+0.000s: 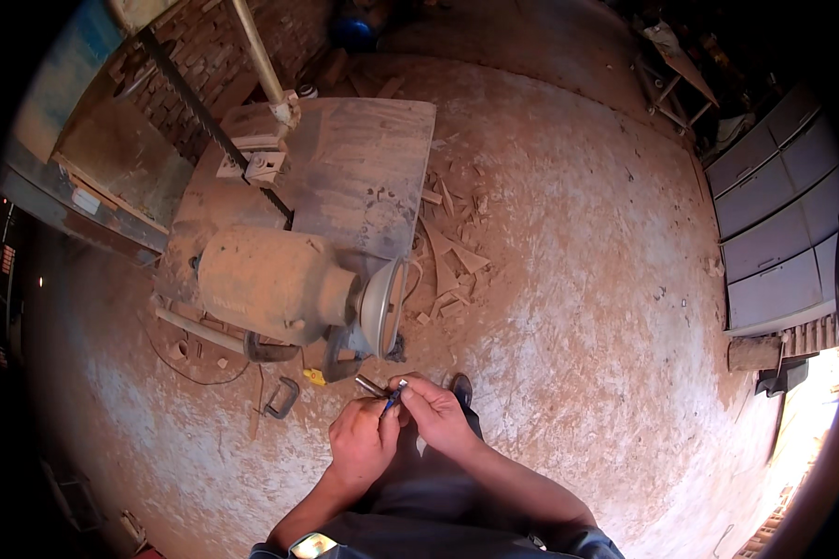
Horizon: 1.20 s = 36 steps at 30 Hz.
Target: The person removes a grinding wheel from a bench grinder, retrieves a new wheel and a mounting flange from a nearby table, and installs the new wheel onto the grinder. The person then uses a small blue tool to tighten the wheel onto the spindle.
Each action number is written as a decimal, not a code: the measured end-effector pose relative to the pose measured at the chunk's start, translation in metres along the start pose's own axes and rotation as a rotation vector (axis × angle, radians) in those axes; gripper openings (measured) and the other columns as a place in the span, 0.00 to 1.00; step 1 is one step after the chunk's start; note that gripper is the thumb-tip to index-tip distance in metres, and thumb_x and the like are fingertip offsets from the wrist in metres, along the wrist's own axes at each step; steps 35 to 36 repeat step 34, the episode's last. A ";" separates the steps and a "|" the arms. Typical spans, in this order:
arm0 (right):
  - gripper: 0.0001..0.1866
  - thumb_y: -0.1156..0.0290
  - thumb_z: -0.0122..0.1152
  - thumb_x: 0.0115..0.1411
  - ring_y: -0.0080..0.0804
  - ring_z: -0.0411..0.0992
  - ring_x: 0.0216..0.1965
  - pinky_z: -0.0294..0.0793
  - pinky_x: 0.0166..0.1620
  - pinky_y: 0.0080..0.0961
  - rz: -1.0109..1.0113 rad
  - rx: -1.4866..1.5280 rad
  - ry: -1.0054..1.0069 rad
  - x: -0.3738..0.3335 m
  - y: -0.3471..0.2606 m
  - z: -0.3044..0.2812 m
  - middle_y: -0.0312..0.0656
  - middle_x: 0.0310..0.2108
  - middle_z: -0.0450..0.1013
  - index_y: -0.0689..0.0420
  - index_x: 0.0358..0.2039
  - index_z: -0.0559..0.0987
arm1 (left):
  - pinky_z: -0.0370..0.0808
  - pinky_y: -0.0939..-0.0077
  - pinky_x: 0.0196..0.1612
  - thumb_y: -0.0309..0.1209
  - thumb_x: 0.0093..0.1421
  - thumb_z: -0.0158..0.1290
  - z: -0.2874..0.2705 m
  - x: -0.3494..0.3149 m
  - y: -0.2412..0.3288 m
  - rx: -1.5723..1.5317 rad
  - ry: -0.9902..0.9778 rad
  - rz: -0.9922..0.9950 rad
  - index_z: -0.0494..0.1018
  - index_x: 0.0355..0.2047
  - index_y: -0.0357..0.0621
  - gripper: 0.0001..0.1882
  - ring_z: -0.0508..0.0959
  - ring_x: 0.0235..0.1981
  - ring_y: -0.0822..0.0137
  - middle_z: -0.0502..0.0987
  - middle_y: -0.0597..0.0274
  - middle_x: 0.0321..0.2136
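Close together in front of my body, both hands are closed at a small slim blue-and-silver object. My left hand grips its lower, blue part between thumb and fingers. At its pale upper tip, my right hand pinches with thumb and fingertips. Its kind is too small to make out. A short metal rod shows just beyond my fingers; I cannot tell whether a hand touches it. Just past my hands stands a dust-covered motor with a round grey wheel on its shaft end.
Behind the motor, a band saw blade passes through a dusty saw table. A C-clamp and a yellow piece lie on the floor left of my hands. Wood scraps litter the floor right of the table. Grey cabinets stand far right.
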State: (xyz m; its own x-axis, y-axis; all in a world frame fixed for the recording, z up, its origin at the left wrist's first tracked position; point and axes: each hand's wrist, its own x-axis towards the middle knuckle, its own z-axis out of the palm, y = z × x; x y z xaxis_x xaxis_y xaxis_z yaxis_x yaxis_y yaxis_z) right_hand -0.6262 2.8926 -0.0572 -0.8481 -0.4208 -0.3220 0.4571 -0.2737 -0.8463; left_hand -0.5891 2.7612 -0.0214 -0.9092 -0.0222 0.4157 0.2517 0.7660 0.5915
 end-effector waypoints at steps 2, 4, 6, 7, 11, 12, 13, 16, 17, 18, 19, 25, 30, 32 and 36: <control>0.11 0.72 0.46 0.66 0.15 0.69 0.28 0.70 0.33 0.14 0.025 -0.023 0.012 0.001 -0.002 0.000 0.33 0.33 0.71 0.62 0.44 0.74 | 0.73 0.70 0.26 0.25 0.55 0.55 0.003 -0.004 -0.001 -0.129 -0.009 -0.194 0.69 0.33 0.39 0.07 0.76 0.24 0.60 0.75 0.55 0.25; 0.11 0.71 0.48 0.65 0.16 0.69 0.28 0.70 0.33 0.14 0.044 -0.076 0.026 0.002 -0.006 0.000 0.33 0.31 0.71 0.62 0.43 0.75 | 0.71 0.75 0.24 0.26 0.58 0.54 0.004 -0.003 -0.001 -0.388 -0.008 -0.451 0.69 0.34 0.38 0.06 0.75 0.22 0.67 0.74 0.58 0.24; 0.10 0.70 0.50 0.65 0.15 0.68 0.27 0.69 0.31 0.14 0.027 -0.155 0.058 0.005 -0.005 0.001 0.33 0.28 0.71 0.61 0.40 0.75 | 0.69 0.81 0.23 0.26 0.60 0.52 0.004 0.005 -0.001 -0.779 0.001 -0.770 0.68 0.35 0.38 0.06 0.72 0.20 0.75 0.73 0.63 0.22; 0.09 0.70 0.51 0.64 0.15 0.68 0.26 0.69 0.30 0.14 0.019 -0.194 0.075 0.006 -0.005 0.001 0.32 0.26 0.71 0.61 0.39 0.76 | 0.68 0.82 0.22 0.26 0.61 0.51 0.006 0.006 -0.003 -0.815 0.007 -0.778 0.68 0.35 0.38 0.05 0.71 0.19 0.76 0.72 0.64 0.22; 0.09 0.68 0.53 0.63 0.14 0.67 0.22 0.68 0.27 0.13 0.045 -0.281 0.131 0.012 -0.017 0.008 0.32 0.21 0.69 0.61 0.33 0.75 | 0.66 0.84 0.19 0.27 0.62 0.50 0.014 0.007 -0.015 -0.936 0.039 -0.827 0.68 0.34 0.40 0.04 0.68 0.17 0.78 0.71 0.65 0.22; 0.09 0.68 0.53 0.63 0.14 0.67 0.22 0.68 0.27 0.14 0.052 -0.299 0.142 0.013 -0.019 0.009 0.32 0.20 0.69 0.61 0.32 0.75 | 0.66 0.83 0.19 0.27 0.62 0.50 0.015 0.007 -0.017 -0.962 0.048 -0.843 0.68 0.34 0.40 0.04 0.67 0.17 0.78 0.72 0.65 0.23; 0.09 0.68 0.53 0.63 0.14 0.66 0.21 0.67 0.26 0.14 0.060 -0.317 0.153 0.015 -0.021 0.010 0.32 0.20 0.69 0.60 0.31 0.75 | 0.66 0.83 0.18 0.28 0.62 0.50 0.016 0.009 -0.017 -0.974 0.053 -0.849 0.69 0.34 0.40 0.05 0.67 0.17 0.78 0.72 0.65 0.23; 0.09 0.68 0.54 0.62 0.14 0.66 0.21 0.66 0.25 0.15 0.032 -0.331 0.143 0.018 -0.018 0.009 0.32 0.19 0.68 0.60 0.30 0.74 | 0.66 0.84 0.19 0.28 0.62 0.50 0.014 0.014 -0.016 -1.011 0.059 -0.867 0.68 0.34 0.40 0.05 0.67 0.17 0.78 0.71 0.65 0.22; 0.09 0.68 0.54 0.62 0.14 0.66 0.21 0.66 0.25 0.15 -0.013 -0.343 0.148 0.019 -0.016 0.009 0.32 0.19 0.68 0.60 0.30 0.74 | 0.66 0.84 0.20 0.28 0.62 0.50 0.013 0.015 -0.016 -1.023 0.054 -0.874 0.68 0.35 0.40 0.05 0.68 0.17 0.79 0.71 0.66 0.22; 0.09 0.68 0.54 0.62 0.14 0.66 0.21 0.66 0.24 0.15 -0.059 -0.354 0.153 0.020 -0.013 0.010 0.32 0.19 0.68 0.60 0.30 0.74 | 0.67 0.84 0.21 0.28 0.62 0.50 0.012 0.016 -0.016 -1.034 0.050 -0.881 0.68 0.35 0.40 0.05 0.68 0.18 0.79 0.71 0.66 0.21; 0.09 0.68 0.54 0.62 0.15 0.66 0.21 0.65 0.24 0.16 -0.104 -0.365 0.158 0.021 -0.012 0.010 0.32 0.18 0.68 0.60 0.29 0.74 | 0.67 0.84 0.21 0.28 0.62 0.50 0.012 0.016 -0.016 -1.034 0.053 -0.880 0.68 0.35 0.40 0.05 0.68 0.18 0.79 0.71 0.66 0.21; 0.09 0.68 0.55 0.61 0.16 0.65 0.20 0.66 0.25 0.18 -0.115 -0.447 0.169 0.022 -0.022 0.014 0.35 0.17 0.68 0.61 0.28 0.75 | 0.66 0.84 0.19 0.29 0.62 0.50 0.013 0.015 -0.022 -1.068 0.069 -0.858 0.69 0.35 0.40 0.05 0.67 0.17 0.79 0.71 0.66 0.21; 0.09 0.70 0.57 0.58 0.34 0.70 0.24 0.68 0.30 0.29 -0.104 -0.458 0.196 0.022 -0.029 0.019 0.48 0.22 0.69 0.63 0.27 0.74 | 0.66 0.84 0.19 0.30 0.62 0.51 0.013 0.015 -0.024 -1.109 0.082 -0.860 0.69 0.35 0.41 0.06 0.67 0.17 0.78 0.71 0.65 0.22; 0.08 0.70 0.57 0.58 0.35 0.71 0.25 0.69 0.31 0.30 -0.145 -0.481 0.200 0.023 -0.028 0.020 0.49 0.23 0.71 0.63 0.28 0.75 | 0.66 0.83 0.19 0.31 0.62 0.52 0.013 0.015 -0.025 -1.120 0.080 -0.852 0.69 0.35 0.41 0.07 0.67 0.17 0.78 0.72 0.65 0.23; 0.08 0.70 0.57 0.58 0.36 0.73 0.27 0.70 0.32 0.30 -0.186 -0.506 0.199 0.023 -0.030 0.021 0.50 0.25 0.72 0.62 0.29 0.75 | 0.67 0.83 0.19 0.31 0.62 0.52 0.013 0.015 -0.026 -1.124 0.081 -0.851 0.69 0.35 0.41 0.07 0.67 0.17 0.78 0.72 0.64 0.23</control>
